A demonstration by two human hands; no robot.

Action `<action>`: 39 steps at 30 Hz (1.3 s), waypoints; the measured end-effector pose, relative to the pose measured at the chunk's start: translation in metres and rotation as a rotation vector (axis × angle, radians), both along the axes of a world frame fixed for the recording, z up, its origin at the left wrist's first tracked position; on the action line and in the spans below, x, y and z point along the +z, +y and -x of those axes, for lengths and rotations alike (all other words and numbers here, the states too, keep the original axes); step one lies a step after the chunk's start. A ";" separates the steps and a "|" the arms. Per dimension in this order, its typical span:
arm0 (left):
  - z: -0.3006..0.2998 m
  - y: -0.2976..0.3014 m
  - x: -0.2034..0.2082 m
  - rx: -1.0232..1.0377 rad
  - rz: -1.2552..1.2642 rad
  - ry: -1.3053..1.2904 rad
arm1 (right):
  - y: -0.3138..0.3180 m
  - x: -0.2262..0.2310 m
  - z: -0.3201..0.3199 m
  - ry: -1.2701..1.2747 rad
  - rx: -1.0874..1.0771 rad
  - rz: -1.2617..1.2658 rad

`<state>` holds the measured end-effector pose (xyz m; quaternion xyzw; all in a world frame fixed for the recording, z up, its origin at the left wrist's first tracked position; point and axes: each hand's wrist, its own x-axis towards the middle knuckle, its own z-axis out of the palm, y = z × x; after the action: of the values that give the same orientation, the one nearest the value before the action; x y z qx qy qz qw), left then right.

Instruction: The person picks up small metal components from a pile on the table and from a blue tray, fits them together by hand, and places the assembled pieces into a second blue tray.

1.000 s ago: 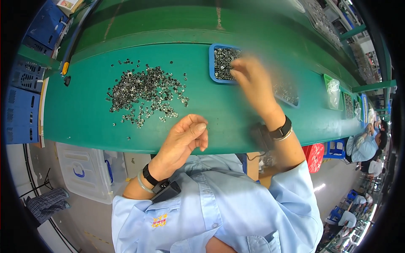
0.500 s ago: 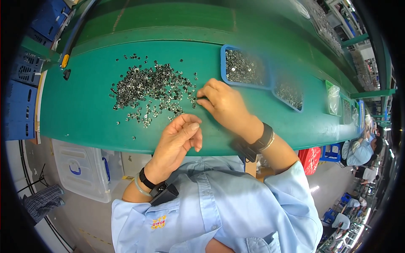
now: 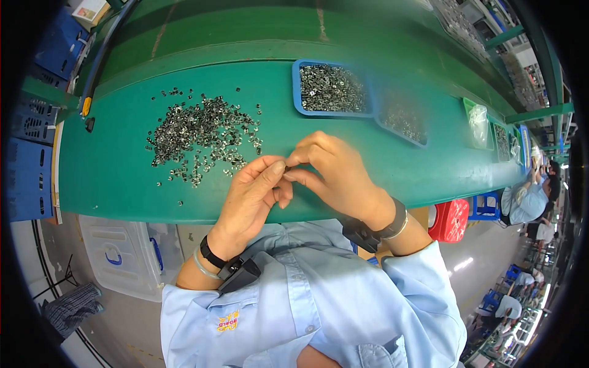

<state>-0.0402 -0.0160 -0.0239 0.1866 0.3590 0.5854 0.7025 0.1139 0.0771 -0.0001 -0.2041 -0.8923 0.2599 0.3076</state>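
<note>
Pinching right hand (image 3: 333,170): tiny dark, seemingly metal piece (image 3: 287,168), mid-frame
Left hand (image 3: 250,193): curled, contents hidden
Piece handling: likely light, stiff, slippery; grip edges

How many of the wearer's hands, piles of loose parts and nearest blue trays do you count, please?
Left hand and right hand: 2
Loose-part pile: 1
Left blue tray and right blue tray, partly blurred: 2
Total: 5

Black-and-silver small parts (image 3: 195,132); blue tray (image 3: 297,89); green tabletop (image 3: 110,165); light-blue shirt (image 3: 356,288); dark striped cloth (image 3: 70,308).
</note>
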 end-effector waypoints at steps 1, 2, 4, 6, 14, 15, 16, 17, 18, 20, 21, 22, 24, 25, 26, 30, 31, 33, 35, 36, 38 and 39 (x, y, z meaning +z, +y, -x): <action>-0.002 0.001 0.000 -0.005 0.000 0.004 | 0.000 -0.002 -0.003 0.034 0.016 0.044; -0.004 0.001 0.000 -0.019 -0.001 -0.004 | 0.000 -0.003 -0.006 0.038 0.012 0.045; -0.008 0.002 0.000 -0.046 -0.003 -0.019 | -0.002 -0.004 -0.011 0.066 -0.005 0.058; -0.011 0.001 0.005 -0.049 0.014 0.024 | -0.002 -0.004 -0.015 0.083 -0.016 0.065; -0.015 0.003 0.007 -0.077 0.037 0.134 | -0.003 0.001 -0.025 -0.044 -0.029 -0.083; -0.016 0.003 0.005 -0.069 0.041 0.083 | -0.003 -0.001 -0.026 -0.005 -0.015 -0.006; -0.016 0.003 0.005 -0.062 0.046 0.032 | -0.003 -0.004 -0.026 0.033 0.000 0.070; -0.017 0.003 0.004 -0.063 0.045 0.033 | -0.003 -0.005 -0.027 0.072 0.015 0.146; -0.017 0.003 0.004 -0.067 0.042 0.035 | -0.004 -0.006 -0.027 0.072 0.014 0.148; -0.018 0.002 0.003 -0.075 0.036 0.038 | -0.007 -0.007 -0.030 0.129 -0.011 0.325; -0.018 0.002 0.004 -0.076 0.037 0.038 | -0.008 -0.007 -0.030 0.158 -0.024 0.414; -0.019 0.002 0.006 -0.075 0.040 0.032 | -0.008 -0.007 -0.031 0.157 -0.025 0.415; -0.020 0.002 0.010 -0.071 0.042 0.021 | -0.009 -0.007 -0.031 0.137 -0.048 0.269; -0.020 0.002 0.010 -0.071 0.042 0.021 | -0.009 -0.007 -0.031 0.126 -0.059 0.196; -0.021 0.001 0.010 -0.062 0.035 0.031 | -0.009 -0.007 -0.031 0.126 -0.059 0.196; -0.021 0.001 0.006 -0.039 0.018 0.034 | -0.011 -0.008 -0.028 0.138 -0.050 0.079; -0.021 0.001 0.003 -0.037 0.015 0.016 | -0.011 -0.008 -0.027 0.145 -0.049 0.104; -0.020 0.001 0.000 -0.034 0.012 -0.003 | -0.012 -0.007 -0.027 0.159 -0.049 0.156; -0.020 0.001 -0.002 -0.045 -0.001 -0.051 | -0.013 -0.008 -0.028 0.172 -0.049 0.192; -0.020 0.001 -0.003 -0.051 -0.008 -0.075 | -0.014 -0.009 -0.028 0.185 -0.049 0.228; -0.021 0.001 -0.007 -0.054 -0.038 -0.096 | -0.017 -0.009 -0.028 0.197 -0.049 0.266; -0.022 0.001 -0.009 -0.057 -0.070 -0.117 | -0.018 -0.009 -0.028 0.211 -0.051 0.299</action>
<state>-0.0181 -0.0147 -0.0331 0.1866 0.2913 0.5872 0.7318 0.1417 0.0587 -0.0094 -0.2415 -0.8011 0.4017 0.3722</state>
